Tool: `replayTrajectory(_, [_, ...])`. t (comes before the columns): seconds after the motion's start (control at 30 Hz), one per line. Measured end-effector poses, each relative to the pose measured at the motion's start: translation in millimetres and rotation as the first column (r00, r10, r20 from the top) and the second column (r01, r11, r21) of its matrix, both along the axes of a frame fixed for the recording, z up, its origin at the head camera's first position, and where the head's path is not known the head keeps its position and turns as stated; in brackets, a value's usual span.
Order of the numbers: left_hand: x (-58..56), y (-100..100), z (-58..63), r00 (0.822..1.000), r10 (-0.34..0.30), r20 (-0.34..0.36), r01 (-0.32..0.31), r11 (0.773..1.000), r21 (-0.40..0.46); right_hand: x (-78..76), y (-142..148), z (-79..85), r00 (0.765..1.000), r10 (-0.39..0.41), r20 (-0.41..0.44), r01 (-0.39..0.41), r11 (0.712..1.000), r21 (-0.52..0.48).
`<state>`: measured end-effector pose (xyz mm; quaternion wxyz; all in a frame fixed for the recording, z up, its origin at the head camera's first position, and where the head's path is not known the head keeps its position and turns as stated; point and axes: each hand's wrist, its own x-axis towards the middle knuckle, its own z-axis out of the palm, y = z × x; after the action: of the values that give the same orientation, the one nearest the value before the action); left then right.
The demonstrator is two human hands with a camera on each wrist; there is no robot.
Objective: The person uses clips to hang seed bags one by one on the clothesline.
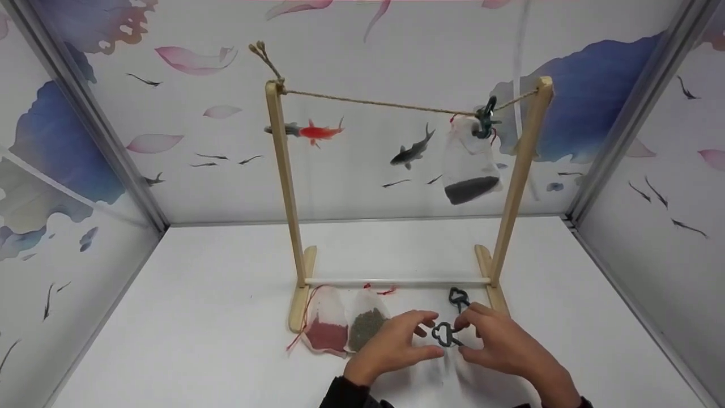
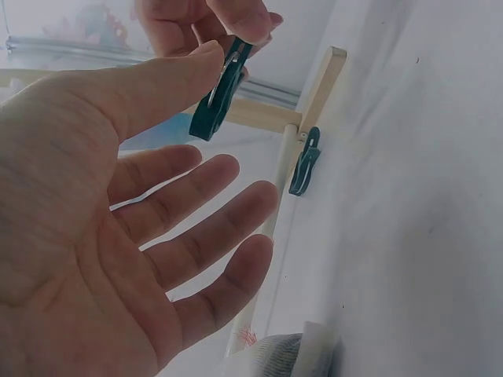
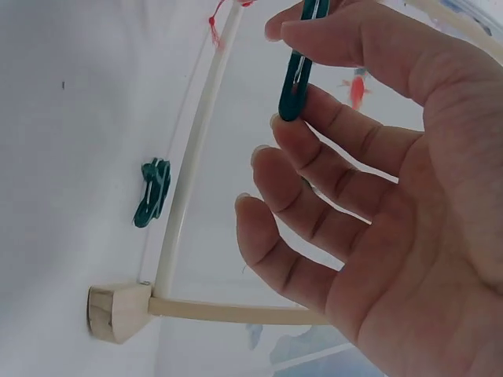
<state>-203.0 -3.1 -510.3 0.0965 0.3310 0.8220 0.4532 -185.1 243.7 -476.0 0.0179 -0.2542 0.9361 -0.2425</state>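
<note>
Between thumb and fingers, my right hand [image 1: 504,343] pinches a dark green clothespin [image 1: 444,334] over the table, in front of the wooden rack. My left hand [image 1: 396,340] faces it from the other side, fingers spread and relaxed. In the left wrist view the left thumb is right at the held clothespin [image 2: 211,110], and the other left fingers stay apart from it. A second green clothespin [image 1: 457,297] lies on the table just behind the right fingers; the right wrist view shows this second clothespin [image 3: 153,192] near the rack's white bar [image 3: 189,173].
The wooden rack [image 1: 286,187] carries a twine line [image 1: 379,103]. From it hangs a mesh bag with black contents [image 1: 470,153], held by a green clothespin [image 1: 484,120]. A bag with red contents [image 1: 325,335] and one with green contents [image 1: 365,328] lie at the rack's left foot.
</note>
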Motion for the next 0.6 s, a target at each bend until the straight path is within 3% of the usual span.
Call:
replayTrajectory(0.3, [-0.1, 1.0, -3.3, 0.995, -0.021, -0.095, 0.019, 1.0, -0.022, -0.1, -3.2, -2.7, 0.998, 0.063, -0.017, -0.063, 0.997, -0.041])
replayTrajectory(0.6, [-0.4, 3.7, -3.3, 0.997, -0.026, -0.073, 0.024, 0.999, -0.028, -0.8, -3.9, -4.0, 0.997, 0.079, -0.013, -0.08, 0.995, -0.058])
